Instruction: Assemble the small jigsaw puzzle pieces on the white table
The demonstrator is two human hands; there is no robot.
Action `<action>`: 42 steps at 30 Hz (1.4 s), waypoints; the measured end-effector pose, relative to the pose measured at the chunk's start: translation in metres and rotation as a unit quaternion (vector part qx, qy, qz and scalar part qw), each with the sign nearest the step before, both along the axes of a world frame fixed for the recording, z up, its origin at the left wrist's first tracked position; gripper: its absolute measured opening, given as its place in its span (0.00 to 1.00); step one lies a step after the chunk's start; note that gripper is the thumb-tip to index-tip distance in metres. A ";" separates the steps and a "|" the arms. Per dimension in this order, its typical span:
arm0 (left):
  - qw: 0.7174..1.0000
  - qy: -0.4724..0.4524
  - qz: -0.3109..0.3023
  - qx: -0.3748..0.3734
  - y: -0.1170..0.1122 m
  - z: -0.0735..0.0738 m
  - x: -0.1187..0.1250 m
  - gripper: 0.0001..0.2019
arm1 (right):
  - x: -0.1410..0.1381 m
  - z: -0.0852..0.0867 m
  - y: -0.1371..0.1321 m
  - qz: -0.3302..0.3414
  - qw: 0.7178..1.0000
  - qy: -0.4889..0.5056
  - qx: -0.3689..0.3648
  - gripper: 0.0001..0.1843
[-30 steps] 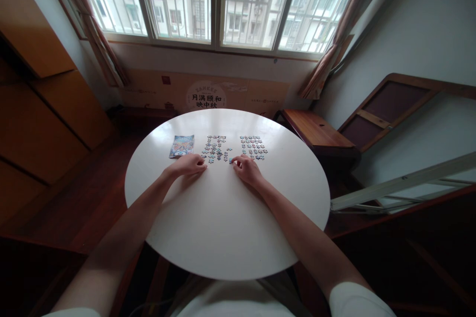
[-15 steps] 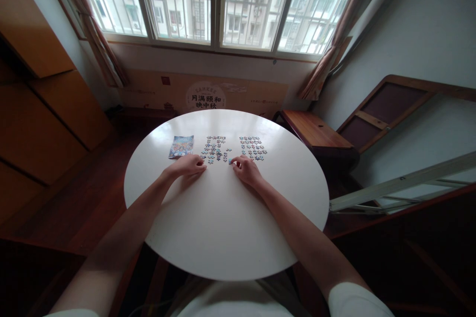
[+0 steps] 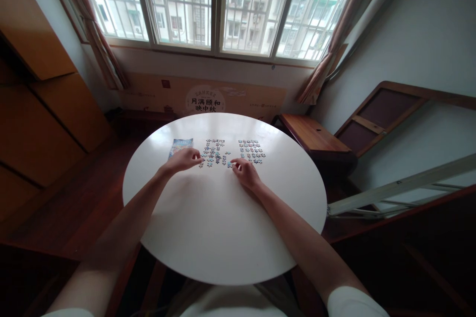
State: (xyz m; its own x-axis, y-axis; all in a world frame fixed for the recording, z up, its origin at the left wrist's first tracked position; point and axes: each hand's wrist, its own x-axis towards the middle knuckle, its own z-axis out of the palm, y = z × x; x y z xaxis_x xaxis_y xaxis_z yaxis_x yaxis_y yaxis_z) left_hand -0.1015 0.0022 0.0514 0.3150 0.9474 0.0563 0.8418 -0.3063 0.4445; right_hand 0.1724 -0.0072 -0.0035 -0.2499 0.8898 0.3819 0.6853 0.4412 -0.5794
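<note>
On the round white table point(image 3: 223, 228) lie two patches of small blue jigsaw pieces: a loose left patch point(image 3: 212, 152) and a tidier right patch point(image 3: 251, 150). A printed picture card point(image 3: 180, 144) lies to their left. My left hand point(image 3: 183, 159) rests with curled fingers at the near left edge of the left patch, its fingertips touching the pieces. My right hand point(image 3: 244, 172) is closed in a pinch on a small blue puzzle piece point(image 3: 229, 164) between the two patches.
A low wooden bench point(image 3: 312, 137) stands past the table's right side. A wooden frame point(image 3: 386, 109) and a pale rail point(image 3: 401, 188) lean at the right wall. Wooden cabinets point(image 3: 44, 109) fill the left. A printed cardboard box point(image 3: 204, 100) sits under the barred window.
My left hand has slid forward to the left patch of pieces. The right hand stays pinched on its piece. The view has tilted slightly.
</note>
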 end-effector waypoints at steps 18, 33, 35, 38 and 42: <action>0.992 0.086 -0.045 0.076 0.088 -0.006 0.024 0.15 | -0.004 -0.001 -0.001 0.000 1.000 -0.002 0.007 0.12; 0.993 0.091 -0.051 0.063 0.107 -0.018 0.030 0.09 | -0.006 0.002 -0.003 0.002 1.000 -0.005 0.003 0.12; 0.993 0.090 -0.045 0.057 0.108 -0.017 0.031 0.09 | -0.006 0.002 -0.003 0.002 1.000 -0.005 0.003 0.12; 0.994 0.098 -0.036 0.037 0.111 -0.015 0.033 0.10 | -0.006 0.002 -0.004 0.002 1.000 -0.007 0.002 0.12; 0.991 0.129 -0.020 0.000 0.114 -0.012 0.038 0.12 | -0.005 0.002 -0.003 0.002 1.000 -0.007 0.006 0.12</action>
State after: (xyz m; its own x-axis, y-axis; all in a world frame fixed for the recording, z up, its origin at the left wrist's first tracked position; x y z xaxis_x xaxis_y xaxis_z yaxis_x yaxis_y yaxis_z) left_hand -0.0631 0.1163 0.0396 0.3566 0.9337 -0.0309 0.9146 -0.3422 0.2153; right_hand 0.1671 -0.0106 -0.0012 -0.2587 0.8840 0.3893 0.6923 0.4507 -0.5636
